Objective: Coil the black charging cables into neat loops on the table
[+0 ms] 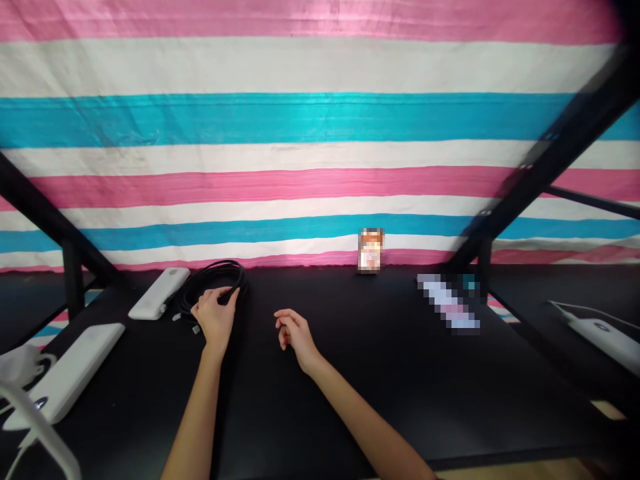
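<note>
A coil of black cable (243, 277) lies at the back left of the black table, its light plug ends (195, 329) showing near the front of the loop. My left hand (215, 321) is over the coil, with thumb and fingers closed on its near side; the fingertips are partly hidden. To the right, my right hand (299, 341) hovers above the tabletop (310, 433), its fingers loosely bent and apart, holding nothing. Just left of the coil rests a white power bank (160, 293).
A larger white power bank (75, 373) lies at left, near a white curved bar (43, 430). At the back stands a small blurred-out item (371, 252); a flat pixelated item (449, 301) lies farther right. Black frame bars (550, 140) slope along both sides before a striped sheet (300, 120).
</note>
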A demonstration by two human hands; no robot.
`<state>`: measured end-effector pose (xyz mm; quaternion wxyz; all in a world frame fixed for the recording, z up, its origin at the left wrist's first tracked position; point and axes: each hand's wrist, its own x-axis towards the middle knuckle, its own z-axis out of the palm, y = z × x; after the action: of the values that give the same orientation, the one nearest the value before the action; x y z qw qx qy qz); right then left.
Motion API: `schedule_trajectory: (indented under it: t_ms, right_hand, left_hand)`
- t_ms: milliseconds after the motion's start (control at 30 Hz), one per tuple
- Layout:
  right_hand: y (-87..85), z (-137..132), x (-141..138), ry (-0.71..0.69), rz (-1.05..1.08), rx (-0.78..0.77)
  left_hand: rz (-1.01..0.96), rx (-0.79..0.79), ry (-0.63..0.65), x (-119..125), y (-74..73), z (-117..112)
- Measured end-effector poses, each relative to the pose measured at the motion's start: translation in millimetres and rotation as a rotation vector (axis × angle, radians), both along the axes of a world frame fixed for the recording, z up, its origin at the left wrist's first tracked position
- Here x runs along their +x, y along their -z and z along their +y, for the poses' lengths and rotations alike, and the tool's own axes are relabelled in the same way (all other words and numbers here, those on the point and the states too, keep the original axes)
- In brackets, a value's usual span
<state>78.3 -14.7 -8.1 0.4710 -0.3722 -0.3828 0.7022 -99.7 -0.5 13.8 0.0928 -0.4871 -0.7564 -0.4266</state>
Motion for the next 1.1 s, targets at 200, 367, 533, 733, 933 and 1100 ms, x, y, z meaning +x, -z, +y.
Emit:
schedule_trajectory:
  t_ms: [200, 367, 533, 733, 933, 1100]
  right_hand:
    - [-0.9, 0, -1, -0.028, -0.005, -0.001]
    - [-2.0, -3, -1, -0.041, -0.013, 0.006]
    - [-2.9, -4, 1, -0.048, -0.012, 0.004]
    - [-2.5, -2, 3, -0.039, -0.002, -0.028]
    - [-1.1, -1, 3, -0.081, -0.016, -0.024]
    - [2.0, 1, 4, -0.127, -0.035, 0.005]
  left_hand:
    - [0.049, -0.169, 0.008, -3, -2.0, -2]
    - [0.202, -0.253, -0.002, -8, 1.1, -2]
    - [0.251, -0.288, 0.042, -7, 4.6, -5]
    - [0.158, -0.112, 0.019, -6, -0.5, -7]
    - [0.044, 0.059, -0.061, -20, -6.0, -10]
    - [-0.091, 0.258, -0.171, -21, -9.1, -10]
